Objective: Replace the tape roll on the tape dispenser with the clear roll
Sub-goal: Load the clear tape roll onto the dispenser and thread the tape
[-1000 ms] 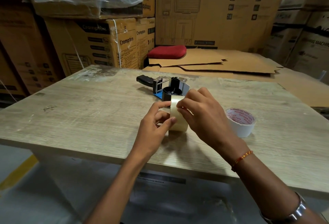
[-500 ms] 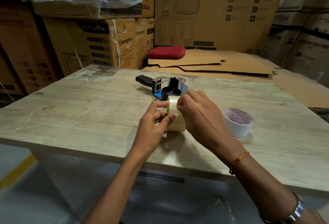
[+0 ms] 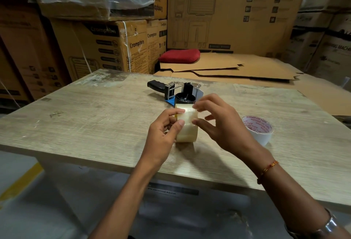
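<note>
Left hand [image 3: 163,134] grips the clear roll [image 3: 187,125] upright near the worktop's [image 3: 95,125] front edge; right hand [image 3: 222,125] picks at it. Steady it, lift the end cleanly.

Wood-grain table [image 3: 95,125] — tape dispenser [image 3: 176,92], clear roll [image 3: 187,126], white roll [image 3: 258,128].

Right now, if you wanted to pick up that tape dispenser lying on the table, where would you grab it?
Probably by the black handle of the tape dispenser, coming from the far-left side. It sticks out clear of the metal frame and bare hub, with nothing near it; both hands are busy at the clear roll.
</note>
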`<state>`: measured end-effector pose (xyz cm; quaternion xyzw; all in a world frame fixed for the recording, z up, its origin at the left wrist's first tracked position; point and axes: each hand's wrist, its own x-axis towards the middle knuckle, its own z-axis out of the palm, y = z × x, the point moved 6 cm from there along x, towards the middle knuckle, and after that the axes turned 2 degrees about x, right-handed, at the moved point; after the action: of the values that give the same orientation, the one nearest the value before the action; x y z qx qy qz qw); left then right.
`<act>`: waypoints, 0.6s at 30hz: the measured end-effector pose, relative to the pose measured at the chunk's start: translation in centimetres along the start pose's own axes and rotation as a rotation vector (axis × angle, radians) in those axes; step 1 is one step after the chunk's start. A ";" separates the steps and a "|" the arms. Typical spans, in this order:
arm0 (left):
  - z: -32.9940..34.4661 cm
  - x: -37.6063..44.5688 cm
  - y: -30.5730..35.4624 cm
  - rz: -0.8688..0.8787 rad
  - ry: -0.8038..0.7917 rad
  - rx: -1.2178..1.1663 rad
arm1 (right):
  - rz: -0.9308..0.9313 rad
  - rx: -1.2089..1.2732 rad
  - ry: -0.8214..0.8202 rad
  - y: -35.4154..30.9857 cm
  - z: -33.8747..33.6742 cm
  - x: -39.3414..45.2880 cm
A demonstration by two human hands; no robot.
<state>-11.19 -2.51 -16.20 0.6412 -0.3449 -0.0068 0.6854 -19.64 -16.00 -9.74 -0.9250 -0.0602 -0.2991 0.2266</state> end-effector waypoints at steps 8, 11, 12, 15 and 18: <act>0.0 -0.1 0.1 -0.013 0.013 -0.004 | -0.031 0.034 0.123 -0.1 -0.3 -0.2; 0.0 -0.1 0.0 -0.030 0.030 -0.006 | -0.034 0.007 0.129 -0.3 -0.4 -0.2; 0.0 0.0 0.0 -0.034 0.038 -0.012 | -0.030 -0.004 0.131 -0.3 -0.4 -0.1; 0.0 0.0 0.1 -0.032 0.052 -0.028 | -0.016 -0.025 0.132 -0.3 -0.3 0.1; 0.0 0.2 0.2 -0.011 0.049 -0.021 | 0.013 0.007 0.128 -0.2 -0.3 0.2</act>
<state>-11.15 -2.57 -15.89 0.6357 -0.3244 0.0017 0.7005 -19.65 -15.98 -9.32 -0.9035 -0.0408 -0.3560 0.2351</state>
